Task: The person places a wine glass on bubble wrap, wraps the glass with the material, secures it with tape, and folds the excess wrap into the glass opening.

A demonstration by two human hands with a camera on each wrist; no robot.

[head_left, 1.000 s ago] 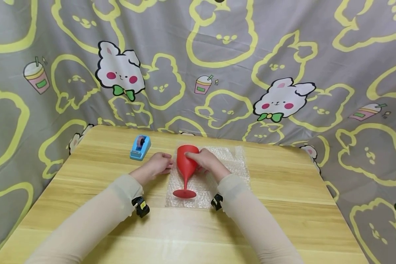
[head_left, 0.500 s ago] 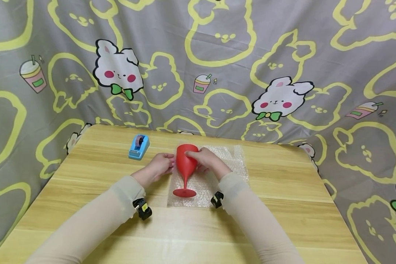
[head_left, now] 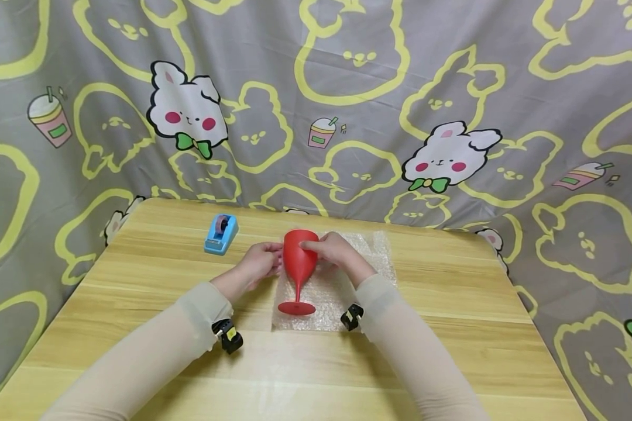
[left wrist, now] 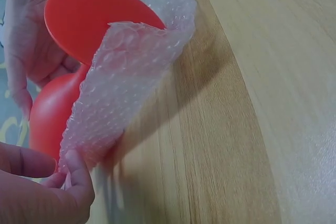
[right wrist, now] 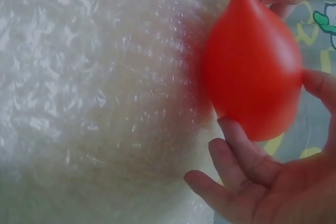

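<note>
**Steady Grip, Raised Edge**

Toward the far left corner of the table surface, a blue tape dispenser stands near the working hands. The left hand pinches the left edge of the bubble wrap between thumb and fingers, lifting it beside a red goblet. The goblet is over the sheet's left part, mouth toward the table's far edge, foot toward the near one. At right, the right hand grasps the bowl between thumb and fingertips, other fingers spread. The step appears to be bringing the raised edge round the goblet; a motionless bowl, an even pull from mouth to foot, and light pressure should give a snug lay, while a slack corner could slip off the foot.
</note>
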